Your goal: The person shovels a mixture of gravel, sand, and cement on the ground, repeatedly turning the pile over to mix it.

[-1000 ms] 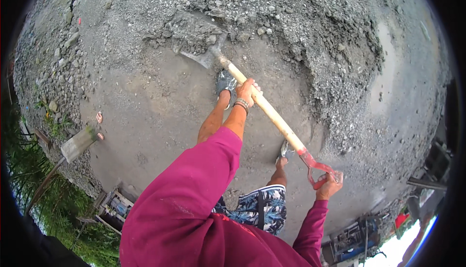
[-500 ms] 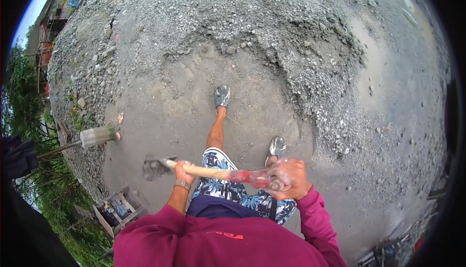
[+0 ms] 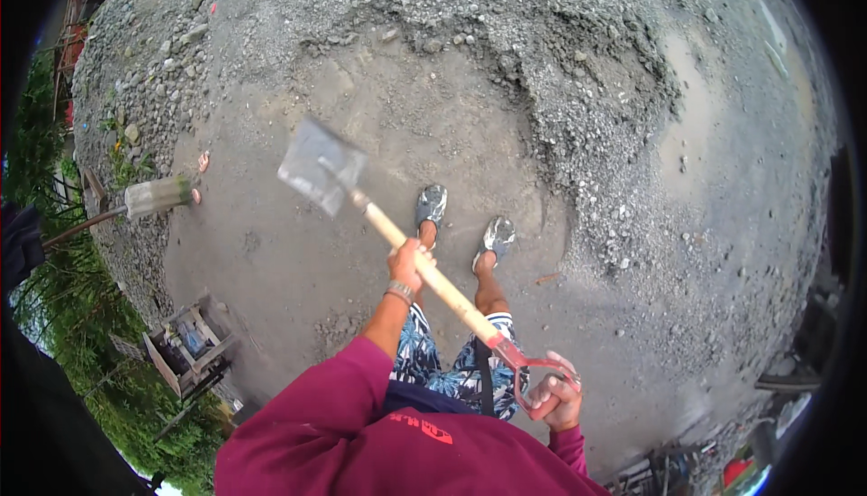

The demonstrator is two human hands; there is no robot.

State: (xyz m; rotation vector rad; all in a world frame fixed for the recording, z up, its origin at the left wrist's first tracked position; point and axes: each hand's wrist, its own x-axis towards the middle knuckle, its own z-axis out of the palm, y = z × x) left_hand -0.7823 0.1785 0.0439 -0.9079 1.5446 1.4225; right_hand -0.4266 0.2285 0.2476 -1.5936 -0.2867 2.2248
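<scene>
A shovel point(image 3: 442, 288) slants across in front of me, its flat grey metal blade point(image 3: 321, 164) up and to the left. The blade looks slightly smeared by motion and carries no visible load. Partway along the pale wooden shaft, my left hand point(image 3: 411, 264) is closed round it. At the other end, my right hand point(image 3: 555, 398) grips the red D-shaped handle point(image 3: 517, 358), fingers wrapped over its crossbar. Beneath the shaft, my two feet in mottled grey shoes point(image 3: 432, 203) stand on packed grey ground.
A broad heap of grey gravel point(image 3: 596, 153) curves round ahead and to the right, with a muddy puddle point(image 3: 691, 117) beyond. At left are a post with a pale concrete block point(image 3: 158, 196), a wooden box point(image 3: 190, 347) with odds and ends, larger stones and green plants.
The blade has swung from low at my left to up ahead, no longer hidden by motion. My right hand has dropped lower with the handle. My forward foot has drawn back near the other.
</scene>
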